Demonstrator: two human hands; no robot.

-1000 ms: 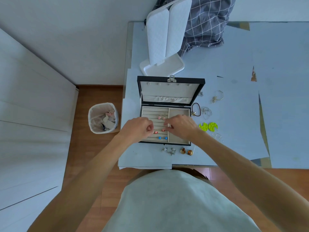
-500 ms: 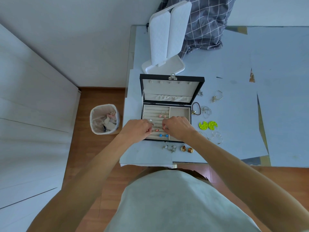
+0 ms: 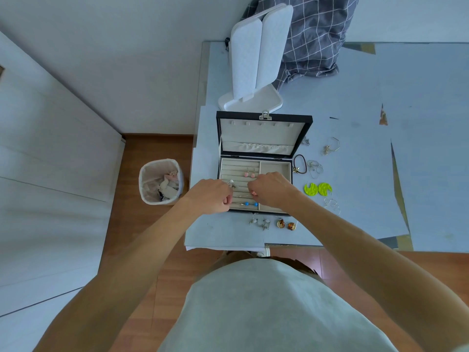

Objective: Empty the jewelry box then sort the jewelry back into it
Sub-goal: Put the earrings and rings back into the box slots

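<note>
Near the left edge of the table [image 3: 355,102] sits the open jewelry box [image 3: 264,162], its lid standing up on the far side and its tray divided into ridged slots on the left and a plain compartment on the right. Both hands hover over the slotted part: the left hand [image 3: 210,196] has its fingers curled, with a small pale earring [image 3: 231,183] at its fingertips, and the right hand [image 3: 270,190] pinches a small pink piece [image 3: 253,193]. A pair of pink earrings [image 3: 249,174] sits in a far slot and a blue pair [image 3: 251,204] in the near slot. Right of the box lie two lime-green discs [image 3: 318,189], and just in front of it two amber pieces [image 3: 286,224]. A bin [image 3: 161,181] stands on the floor to the left.
</note>
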